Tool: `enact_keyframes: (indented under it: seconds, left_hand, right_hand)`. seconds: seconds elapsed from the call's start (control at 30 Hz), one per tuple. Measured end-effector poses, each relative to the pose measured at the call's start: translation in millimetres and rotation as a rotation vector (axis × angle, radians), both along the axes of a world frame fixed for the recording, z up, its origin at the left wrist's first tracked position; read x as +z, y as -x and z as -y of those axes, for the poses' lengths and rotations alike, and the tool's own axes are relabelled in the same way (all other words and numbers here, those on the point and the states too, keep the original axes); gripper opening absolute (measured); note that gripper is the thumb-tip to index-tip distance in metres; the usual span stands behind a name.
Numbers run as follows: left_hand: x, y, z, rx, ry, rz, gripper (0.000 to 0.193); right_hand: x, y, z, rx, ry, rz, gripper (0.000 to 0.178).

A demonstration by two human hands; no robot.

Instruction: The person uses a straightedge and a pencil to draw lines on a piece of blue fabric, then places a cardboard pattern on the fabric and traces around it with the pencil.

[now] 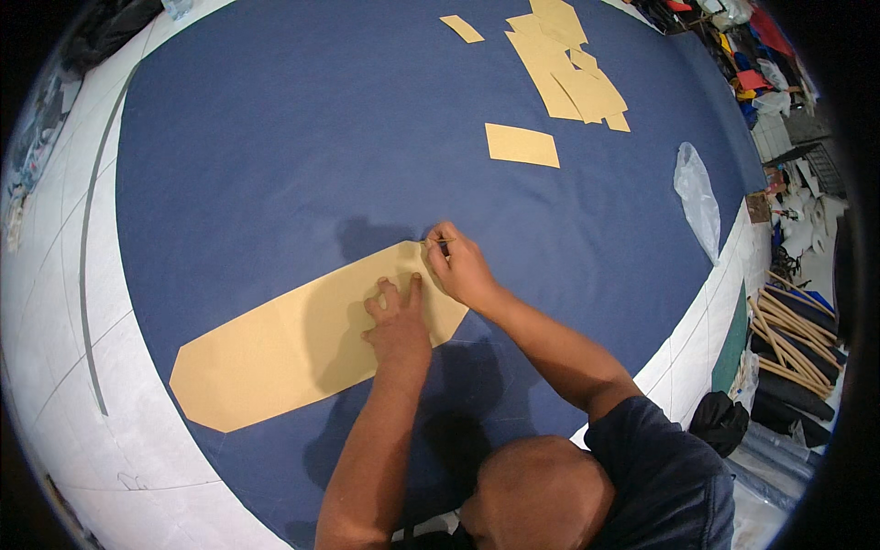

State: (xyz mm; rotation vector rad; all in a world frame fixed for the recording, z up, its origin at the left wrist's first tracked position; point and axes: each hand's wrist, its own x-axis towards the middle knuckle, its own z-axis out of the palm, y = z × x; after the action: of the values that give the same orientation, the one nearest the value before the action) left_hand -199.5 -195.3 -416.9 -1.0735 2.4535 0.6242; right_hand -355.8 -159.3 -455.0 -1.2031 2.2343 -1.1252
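Note:
A long tan card pattern piece (252, 353) with cut-off corners lies slantwise on the dark blue cloth (275, 174). My left hand (396, 321) rests on it near its right end, fingers spread and pressing down. At the card's upper right corner, my right hand (461, 268) pinches a thin pencil-like stick (446, 240). The stick's tip is at or very near the card's edge; its exact kind is too small to tell. Faint pale lines show on the cloth just below the card's right end.
Farther off lie a small tan card (522, 146), a narrow card strip (461, 28) and a pile of card pieces (564, 73). A clear plastic bag (698, 197) sits at the cloth's right. A long grey strip (87, 266) lies left; wooden sticks (793, 339) are stacked far right.

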Motion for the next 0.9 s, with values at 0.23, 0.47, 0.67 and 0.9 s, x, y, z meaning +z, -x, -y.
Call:
enact_keyframes:
  seconds: [0.23, 0.47, 0.67, 0.9]
  left_hand:
    - [-3, 2, -1, -0.026, 0.021, 0.048, 0.097]
    - [10, 5, 6, -0.031, -0.038, 0.075, 0.099]
    - [0, 6, 4, -0.044, -0.024, 0.048, 0.097]
    - [3, 8, 7, -0.046, -0.035, 0.055, 0.095]
  right_hand:
    - [4, 7, -35, -0.167, -0.093, 0.075, 0.017]
    - [-5, 12, -58, -0.296, -0.076, 0.192, 0.018]
    - [-6, 11, -66, -0.284, -0.068, 0.187, 0.015]
    - [0, 8, -63, -0.282, -0.04, 0.076, 0.016]
